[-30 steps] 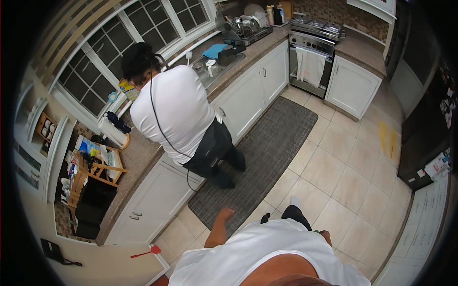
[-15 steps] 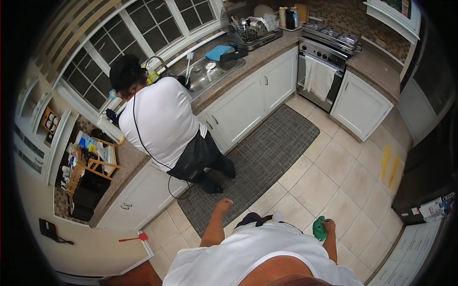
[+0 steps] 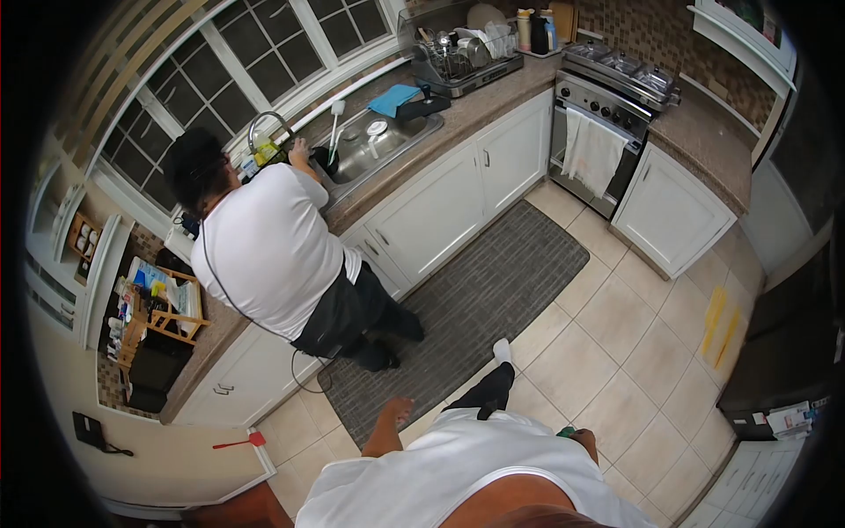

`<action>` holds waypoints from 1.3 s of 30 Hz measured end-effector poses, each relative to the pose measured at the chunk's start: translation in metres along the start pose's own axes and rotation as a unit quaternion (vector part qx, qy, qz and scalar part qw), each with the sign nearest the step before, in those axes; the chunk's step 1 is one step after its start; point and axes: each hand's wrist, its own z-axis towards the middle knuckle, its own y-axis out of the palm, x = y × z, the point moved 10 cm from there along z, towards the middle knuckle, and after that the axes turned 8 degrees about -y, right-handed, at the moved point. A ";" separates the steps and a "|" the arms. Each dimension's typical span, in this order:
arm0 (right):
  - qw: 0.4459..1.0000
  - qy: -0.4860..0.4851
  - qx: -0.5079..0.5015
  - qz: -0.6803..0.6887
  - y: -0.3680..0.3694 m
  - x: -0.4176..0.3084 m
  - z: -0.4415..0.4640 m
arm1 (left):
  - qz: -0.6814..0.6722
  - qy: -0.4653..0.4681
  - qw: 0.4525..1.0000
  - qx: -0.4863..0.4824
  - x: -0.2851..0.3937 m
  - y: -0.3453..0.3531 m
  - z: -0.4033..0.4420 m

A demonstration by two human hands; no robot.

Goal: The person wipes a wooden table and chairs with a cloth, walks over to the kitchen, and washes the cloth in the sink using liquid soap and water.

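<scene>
My left hand (image 3: 398,410) hangs at my left side above the edge of the dark mat, fingers loosely curled, with no object visible in it. At my right side, my right hand (image 3: 584,438) is closed on a green cloth (image 3: 565,431); only a small bit of it shows past my shirt. My foot in a white sock (image 3: 503,350) is stepping onto the mat's edge.
A person in a white shirt (image 3: 273,238) stands left at the sink (image 3: 361,154), a hand near the faucet (image 3: 264,123). The grey mat (image 3: 493,273) runs along the cabinets. The stove (image 3: 598,123) with a hanging towel (image 3: 591,150) stands beyond; a black fridge (image 3: 783,352) is at right.
I have stepped forward, and my foot now shows. My right hand has swung back with the green cloth, mostly behind my shirt. The other person has leaned left, a hand now showing by the faucet.
</scene>
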 end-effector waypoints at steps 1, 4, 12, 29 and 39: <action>1.000 0.007 0.002 -0.013 -0.004 -0.002 0.014 | -0.030 0.001 0.999 -0.016 0.015 0.004 0.000; 0.999 0.008 0.018 -0.043 -0.018 -0.013 0.053 | -0.053 0.083 0.994 -0.042 0.084 -0.001 0.017; 0.996 -0.044 0.079 -0.024 -0.127 -0.135 0.139 | -0.180 0.119 0.976 0.025 0.242 -0.049 0.015; 0.978 -0.120 -0.067 -0.159 -0.153 -0.381 0.316 | -0.200 0.182 0.961 -0.054 0.417 -0.010 0.034; 0.961 -0.201 -0.042 -0.184 -0.262 -0.556 0.458 | -0.430 0.072 0.897 0.080 0.360 -0.006 0.010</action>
